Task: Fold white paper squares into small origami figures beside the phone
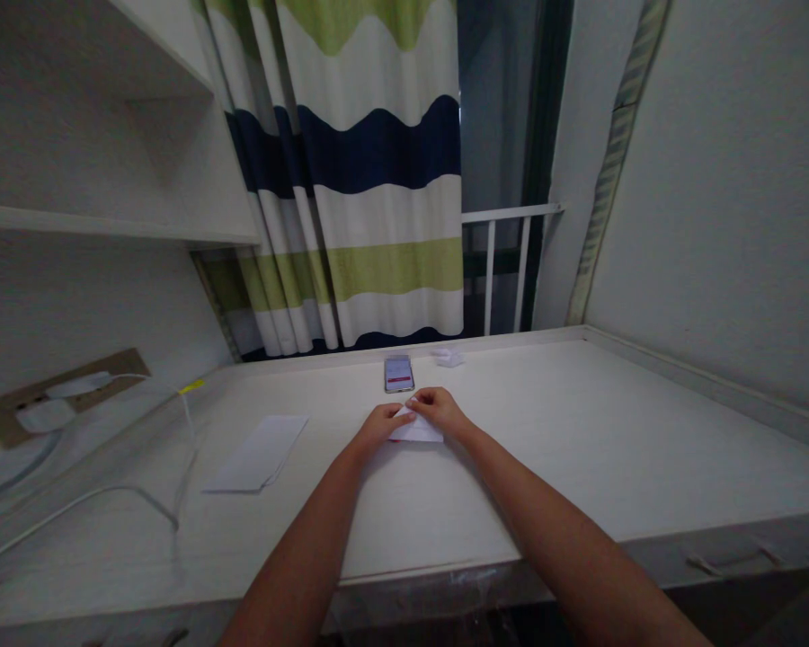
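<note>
White worktop, striped curtain behind. Left hand and right hand: grip pinched on white paper, apparently part-folded; flat sheets at left look unworked.

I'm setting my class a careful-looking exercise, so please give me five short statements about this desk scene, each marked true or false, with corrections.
1. The person's left-hand grip and right-hand grip are both on a small piece of white paper. True.
2. A slim, rectangular phone with a lit screen lies beyond the hands. True.
3. The phone is in the left-hand grip. False: it lies on the pale, flat desk.
4. Flat, white rectangular paper lies to the left of the hands. True.
5. The phone lies on that rectangular paper. False: the two lie apart, the phone farther away and to the right.
</note>
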Available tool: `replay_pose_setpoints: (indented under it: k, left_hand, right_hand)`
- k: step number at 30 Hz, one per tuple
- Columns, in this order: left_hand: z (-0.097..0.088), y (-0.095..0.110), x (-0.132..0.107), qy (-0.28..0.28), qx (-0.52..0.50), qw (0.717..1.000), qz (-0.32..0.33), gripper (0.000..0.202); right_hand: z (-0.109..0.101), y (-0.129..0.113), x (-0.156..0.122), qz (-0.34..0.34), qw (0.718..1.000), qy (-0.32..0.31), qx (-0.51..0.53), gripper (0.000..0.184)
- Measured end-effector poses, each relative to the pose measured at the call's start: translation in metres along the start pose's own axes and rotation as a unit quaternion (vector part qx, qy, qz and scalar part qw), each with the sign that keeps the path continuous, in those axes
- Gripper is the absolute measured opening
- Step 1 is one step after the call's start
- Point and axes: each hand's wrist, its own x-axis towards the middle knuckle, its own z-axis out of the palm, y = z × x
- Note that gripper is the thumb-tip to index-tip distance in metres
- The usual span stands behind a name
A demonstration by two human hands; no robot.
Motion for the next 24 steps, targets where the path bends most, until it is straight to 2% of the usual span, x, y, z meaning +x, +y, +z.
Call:
replay_pose_setpoints:
  k: [3,5,9,11,17,24]
  left_hand:
    - [-0.0027,-0.0030,0.0026,0.014,0.016,1.000,0.021,0.032]
    - [-0.0043,-0.0054,0.0046,0.044,0.007,0.999,0.030,0.030]
    - [-0.0064,-0.0061,0.0053,0.134,-0.099,0.986,0.003,0.038]
    - [-0.0069,-0.0036,0.0034,0.159,-0.154,0.975,-0.019,0.045]
    - [-0.0081,0.0027,-0.0006,0.153,-0.193,0.968,-0.044,0.028]
    - [-0.0085,0.0001,-0.0005,0.147,-0.179,0.972,-0.033,0.031]
  right_hand:
    - [0.0015,-0.0020,-0.0004,0.014,0.998,-0.001,0.062,0.024]
    - [-0.0002,-0.0048,-0.0009,0.028,0.994,-0.010,0.108,0.028]
    - [-0.0045,-0.0095,-0.0025,0.028,0.984,-0.056,0.165,0.038]
    - [-0.0048,-0.0092,-0.0027,0.034,0.981,-0.081,0.173,0.039]
    - [-0.0040,-0.0030,-0.0005,0.043,0.977,-0.099,0.186,0.036]
    - [-0.0070,-0.0097,-0.0041,0.070,0.969,-0.088,0.221,0.037]
